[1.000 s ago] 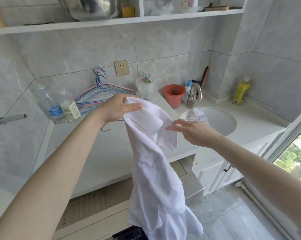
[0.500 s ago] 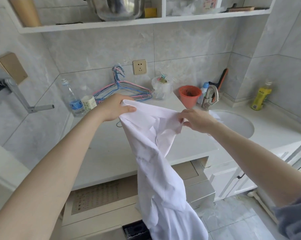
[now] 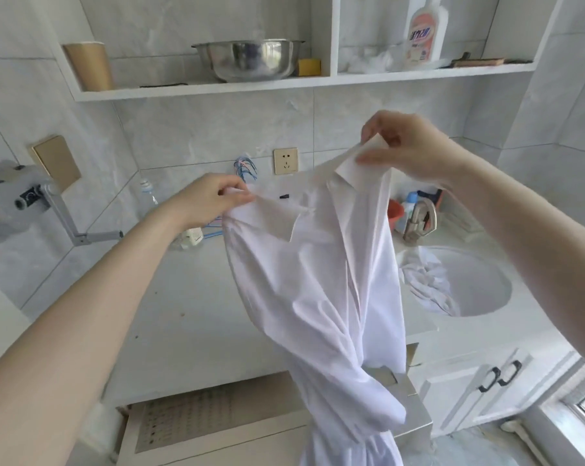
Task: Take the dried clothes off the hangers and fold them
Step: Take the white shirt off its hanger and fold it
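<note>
Head view. The left hand [image 3: 210, 200] pinches one collar end of the white shirt [image 3: 318, 290] between thumb and fingers. The right hand [image 3: 408, 146] pinches the other collar end, thumb against fingertips, and is held higher and farther out than the left. The shirt is off its hanger and hangs free between and below both hands. Its long axis runs straight down from the collar, and the lower part is twisted and drops past the front edge of the countertop [image 3: 183, 314].

Key relation: the bare countertop lies directly under and beyond the left hand, so the left hand is nearer the laying surface. The right hand stands over the sink [image 3: 486, 297], which holds another white cloth [image 3: 425, 280]. The collar line slopes upward from left to right; it probably has to be levelled and the twist shaken out before the shirt is laid flat.

Wire hangers [image 3: 245, 164] lie behind the left hand, against the wall, beside a wall socket [image 3: 286, 160].

Writing: a detergent bottle [image 3: 425, 28] on the shelf above the right hand carries a label with large characters, too blurred to read. No other text is readable.
</note>
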